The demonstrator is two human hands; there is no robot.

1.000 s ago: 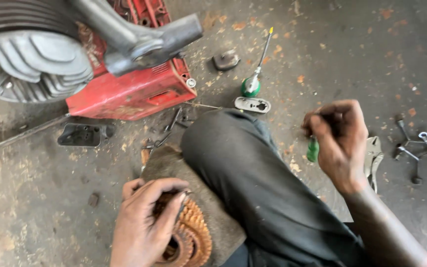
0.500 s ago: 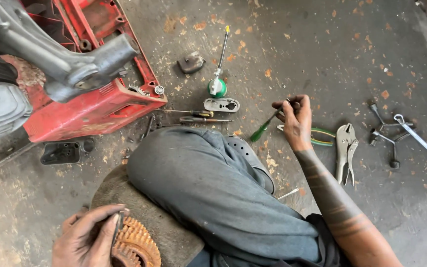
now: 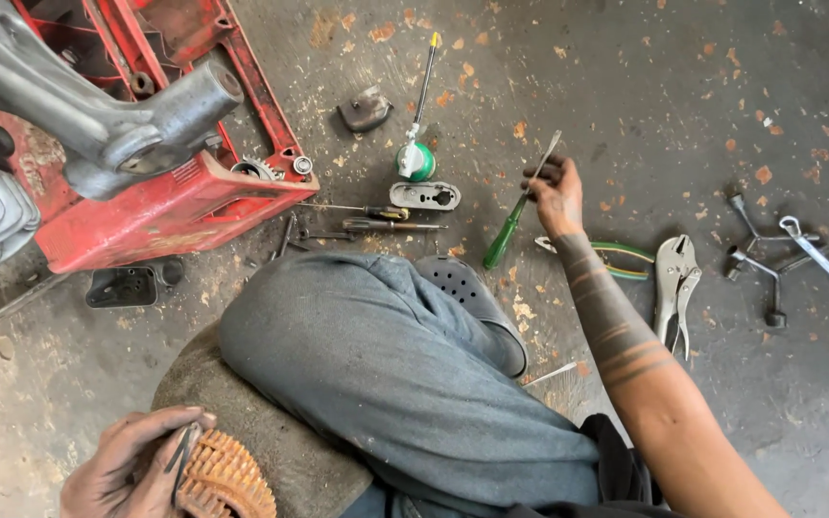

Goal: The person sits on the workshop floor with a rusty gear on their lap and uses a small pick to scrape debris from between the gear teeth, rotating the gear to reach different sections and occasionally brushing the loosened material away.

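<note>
Both hands are busy in the head view. Right hand is stretched out over the concrete floor and its fingers are closed around a green-handled screwdriver, pinching it on the metal shaft, so the handle hangs down toward the grey clog and the tip points up and away. Left hand rests low near the knee, fingers curled shut on a thin dark tool, and it presses against an orange finned part that lies on a dark cushion; the cushion seems to serve as a soft support for it.

Just beside the right wrist lie locking pliers and green-handled pliers, near enough to take quickly. Further right are socket wrenches. In front of the knee lie a second green screwdriver, more small screwdrivers and the red machine frame.
</note>
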